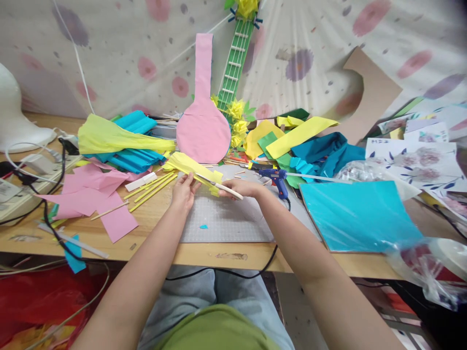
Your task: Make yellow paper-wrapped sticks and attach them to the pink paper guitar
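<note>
Just about mid-frame, the yellow paper strip (185, 163) slants from upper left to lower right, its near edge pinched in the left hand (185, 191). The right hand (241, 187), curled round the scissors (229, 190), sits at the strip's lower-right end, blades aimed up-left along it toward those left fingers. Lettering on the flowered sheets (412, 163), far right, I can't read.

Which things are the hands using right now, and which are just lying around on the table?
Being used:
yellow paper, held in the left hand
scissors, held in the right hand
grey mat, underneath

Just lying about, it seems:
blue glue gun
yellow sticks
pink paper pieces
big blue sheet
</note>
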Tool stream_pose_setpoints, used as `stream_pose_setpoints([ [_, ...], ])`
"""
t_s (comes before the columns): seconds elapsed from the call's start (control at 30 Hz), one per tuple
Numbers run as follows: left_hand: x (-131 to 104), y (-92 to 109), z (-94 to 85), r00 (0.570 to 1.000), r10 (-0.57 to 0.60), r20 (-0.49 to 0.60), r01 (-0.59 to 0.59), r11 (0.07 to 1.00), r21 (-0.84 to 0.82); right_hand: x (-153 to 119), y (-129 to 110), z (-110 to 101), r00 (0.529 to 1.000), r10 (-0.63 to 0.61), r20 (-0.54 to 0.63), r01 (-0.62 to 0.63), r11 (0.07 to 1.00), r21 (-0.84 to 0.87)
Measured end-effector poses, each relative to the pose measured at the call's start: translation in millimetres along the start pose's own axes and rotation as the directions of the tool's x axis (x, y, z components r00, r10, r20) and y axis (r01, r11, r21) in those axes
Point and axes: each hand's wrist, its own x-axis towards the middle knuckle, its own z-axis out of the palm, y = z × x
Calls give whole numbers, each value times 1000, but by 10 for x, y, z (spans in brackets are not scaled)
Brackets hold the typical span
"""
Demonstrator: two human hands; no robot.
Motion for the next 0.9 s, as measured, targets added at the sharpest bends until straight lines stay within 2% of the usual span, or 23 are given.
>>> stream_pose_setpoints([
  [0.43,14,-40,-2,999,50,-16,-50,999,11,39,8,43,1000,-2,-4,2,999,42],
  [0.67,-18,-46,34,999,48,4,-48,999,-1,42,-44,49,1000,-2,-23,3,1000,31],
  [0.9,-40,-70,44,994,97,55,-99,994,46,85,-46,58,1000,-24,-17,25,998,56],
])
